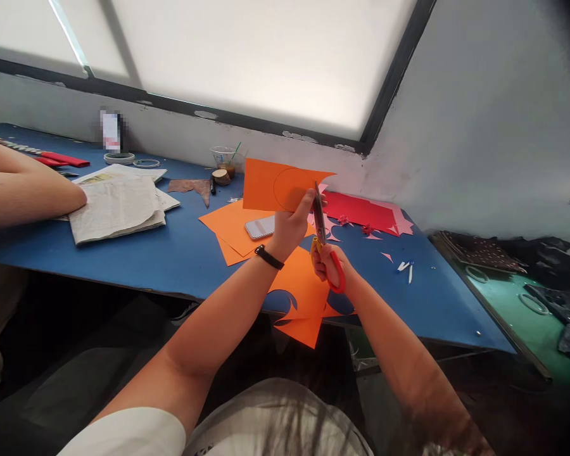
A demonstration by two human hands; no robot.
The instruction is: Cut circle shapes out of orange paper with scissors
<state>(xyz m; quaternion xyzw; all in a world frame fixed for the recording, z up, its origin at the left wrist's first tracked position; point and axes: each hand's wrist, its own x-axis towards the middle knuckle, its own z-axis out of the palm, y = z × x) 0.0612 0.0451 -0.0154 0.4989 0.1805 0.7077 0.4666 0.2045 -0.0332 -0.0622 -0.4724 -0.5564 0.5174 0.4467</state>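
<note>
My left hand (294,221) is closed on an orange sheet (263,183) with a circle drawn on it, held up above the table. In my right hand (330,259) are scissors (319,218) with red and yellow handles; the blades point up at the sheet's right part, near my left fingers. Orange cut paper (301,278) with curved cut-outs lies below my hands, partly over the table's front edge. A phone (260,227) rests on more orange sheets (225,231) to the left.
Red paper (361,212) and pink scraps lie at the back right. A cup (225,158), a wood piece (221,176) and newspapers (116,212) stand or lie further left. Another person's arm (28,183) rests at the far left of the blue table (171,266).
</note>
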